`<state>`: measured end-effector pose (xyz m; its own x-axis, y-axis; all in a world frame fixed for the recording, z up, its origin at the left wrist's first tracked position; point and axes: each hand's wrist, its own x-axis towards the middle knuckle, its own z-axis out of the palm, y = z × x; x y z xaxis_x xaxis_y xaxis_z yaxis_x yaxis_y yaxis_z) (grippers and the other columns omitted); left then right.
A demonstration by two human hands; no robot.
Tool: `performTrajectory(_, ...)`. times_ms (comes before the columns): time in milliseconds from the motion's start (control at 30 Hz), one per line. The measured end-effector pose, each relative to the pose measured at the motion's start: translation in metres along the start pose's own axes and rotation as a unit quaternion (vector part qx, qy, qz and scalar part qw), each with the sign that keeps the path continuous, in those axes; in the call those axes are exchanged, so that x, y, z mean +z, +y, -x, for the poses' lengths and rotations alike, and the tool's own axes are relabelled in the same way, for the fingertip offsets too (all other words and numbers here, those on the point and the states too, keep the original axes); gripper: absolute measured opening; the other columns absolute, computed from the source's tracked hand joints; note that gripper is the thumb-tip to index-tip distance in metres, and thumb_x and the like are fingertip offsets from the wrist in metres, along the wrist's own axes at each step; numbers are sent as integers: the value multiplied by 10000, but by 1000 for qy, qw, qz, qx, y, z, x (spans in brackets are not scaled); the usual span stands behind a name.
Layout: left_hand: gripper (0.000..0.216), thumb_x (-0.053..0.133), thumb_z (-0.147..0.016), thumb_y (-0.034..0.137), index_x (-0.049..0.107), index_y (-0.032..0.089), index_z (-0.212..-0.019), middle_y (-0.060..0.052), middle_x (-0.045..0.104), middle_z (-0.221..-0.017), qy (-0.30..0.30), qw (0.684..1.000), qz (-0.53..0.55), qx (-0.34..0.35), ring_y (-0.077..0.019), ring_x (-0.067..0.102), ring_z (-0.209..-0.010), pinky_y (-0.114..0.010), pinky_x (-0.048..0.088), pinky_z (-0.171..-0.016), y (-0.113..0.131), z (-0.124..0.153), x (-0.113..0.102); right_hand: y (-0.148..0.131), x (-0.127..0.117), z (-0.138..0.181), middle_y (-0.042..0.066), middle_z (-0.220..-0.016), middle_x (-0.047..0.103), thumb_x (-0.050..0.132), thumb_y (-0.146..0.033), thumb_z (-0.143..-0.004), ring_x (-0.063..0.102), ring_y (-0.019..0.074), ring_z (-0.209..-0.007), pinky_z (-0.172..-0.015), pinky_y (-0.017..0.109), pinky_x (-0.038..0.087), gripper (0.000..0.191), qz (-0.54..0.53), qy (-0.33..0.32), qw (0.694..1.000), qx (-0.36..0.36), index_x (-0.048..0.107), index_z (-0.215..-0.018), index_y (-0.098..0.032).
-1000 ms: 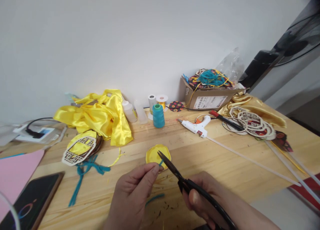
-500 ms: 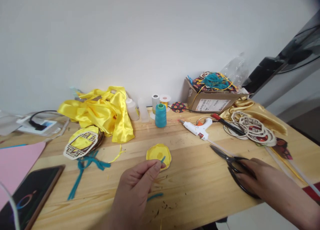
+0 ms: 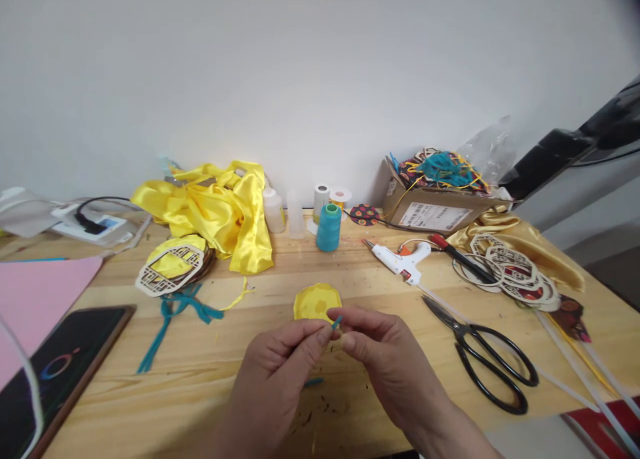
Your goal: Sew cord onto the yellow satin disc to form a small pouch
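Pale wooden worktop [image 3: 450,352] against a white wall; both hands meet over it, left hand [image 3: 280,372] and right hand [image 3: 385,359] pinching a short teal cord end [image 3: 337,322] just before the yellow disc [image 3: 317,302]; best gripped close to the tip, scissors [image 3: 483,356] lying apart to the right.

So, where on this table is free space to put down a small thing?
Bare wood lies between the yellow disc and the glue gun, left of the scissors. Another patch lies between the teal cord and the left hand. The right end, around the wooden rings, is crowded.
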<state>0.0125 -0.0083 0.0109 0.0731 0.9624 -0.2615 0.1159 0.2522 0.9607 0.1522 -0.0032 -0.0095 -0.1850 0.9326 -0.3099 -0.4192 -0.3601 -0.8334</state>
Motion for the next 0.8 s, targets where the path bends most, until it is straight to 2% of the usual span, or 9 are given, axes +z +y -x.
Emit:
performTrajectory(100, 164, 609, -738, 314, 760, 251, -730, 33, 483, -444, -14, 1000, -7, 18, -122, 412, -461, -219, 349, -475, 0, 0, 0, -1, 5, -1, 26, -800, 687, 775, -217, -568, 589, 172, -825, -842, 325, 411, 201, -11, 2, 1000, -9, 739, -765, -203)
performTrajectory(233, 168, 593, -755, 298, 754, 271, -795, -4, 653, -653, -28, 998, -15, 45, -184, 561, -661, -260, 430, -640, -1, 1, 0, -4, 8, -2, 2, -686, 641, 757, -200, -582, 562, 155, -739, -768, 302, 425, 71, 11, 18, 999, -47, 703, -626, -185)
performTrajectory(400, 213, 497, -829, 292, 704, 251, -802, -15, 622, -682, -50, 986, -108, 117, -187, 554, -679, -278, 422, -637, -5, -1, -4, -18, 4, -4, -19, -636, 579, 715, -192, -627, 512, 120, -665, -682, 251, 414, 79, 35, 13, 995, -91, 653, -581, -178)
performTrajectory(467, 226, 464, -851, 264, 679, 240, -787, -28, 616, -752, -57, 971, -163, 167, -194, 549, -755, -300, 427, -698, -7, -4, -7, -29, 1, -3, -27, -645, 564, 714, -186, -627, 492, 109, -656, -661, 238, 400, 92, 44, 27, 992, -111, 639, -575, -181)
performTrajectory(567, 227, 454, -857, 221, 673, 242, -799, -60, 589, -974, -27, 939, -244, 241, -229, 494, -963, -369, 403, -832, -10, -10, -11, -46, -3, -2, -35, -642, 559, 716, -202, -635, 461, 97, -631, -627, 232, 373, 98, 76, 48, 985, -146, 633, -585, -185)
performTrajectory(667, 239, 450, -857, 198, 684, 241, -833, -82, 535, -1108, 3, 908, -317, 273, -255, 433, -1056, -428, 380, -881, -15, -15, -14, -62, -3, -1, -37, -633, 559, 719, -228, -633, 452, 94, -617, -603, 232, 364, 99, 101, 63, 976, -184, 636, -595, -190)
performTrajectory(733, 247, 451, -850, 182, 677, 235, -936, -100, 491, -1194, 25, 890, -357, 283, -275, 399, -1107, -472, 350, -917, -16, -17, -17, -71, -1, -2, -30, -657, 570, 718, -227, -636, 471, 99, -635, -612, 236, 377, 90, 123, 79, 967, -210, 641, -608, -189)
performTrajectory(800, 305, 481, -828, 193, 618, 222, -1098, -120, 426, -1284, 88, 879, -369, 288, -289, 397, -1122, -498, 323, -942, -14, -17, -22, -79, 1, -4, -22, -680, 586, 711, -226, -654, 494, 108, -653, -624, 244, 394, 75, 155, 90, 955, -237, 647, -637, -190)
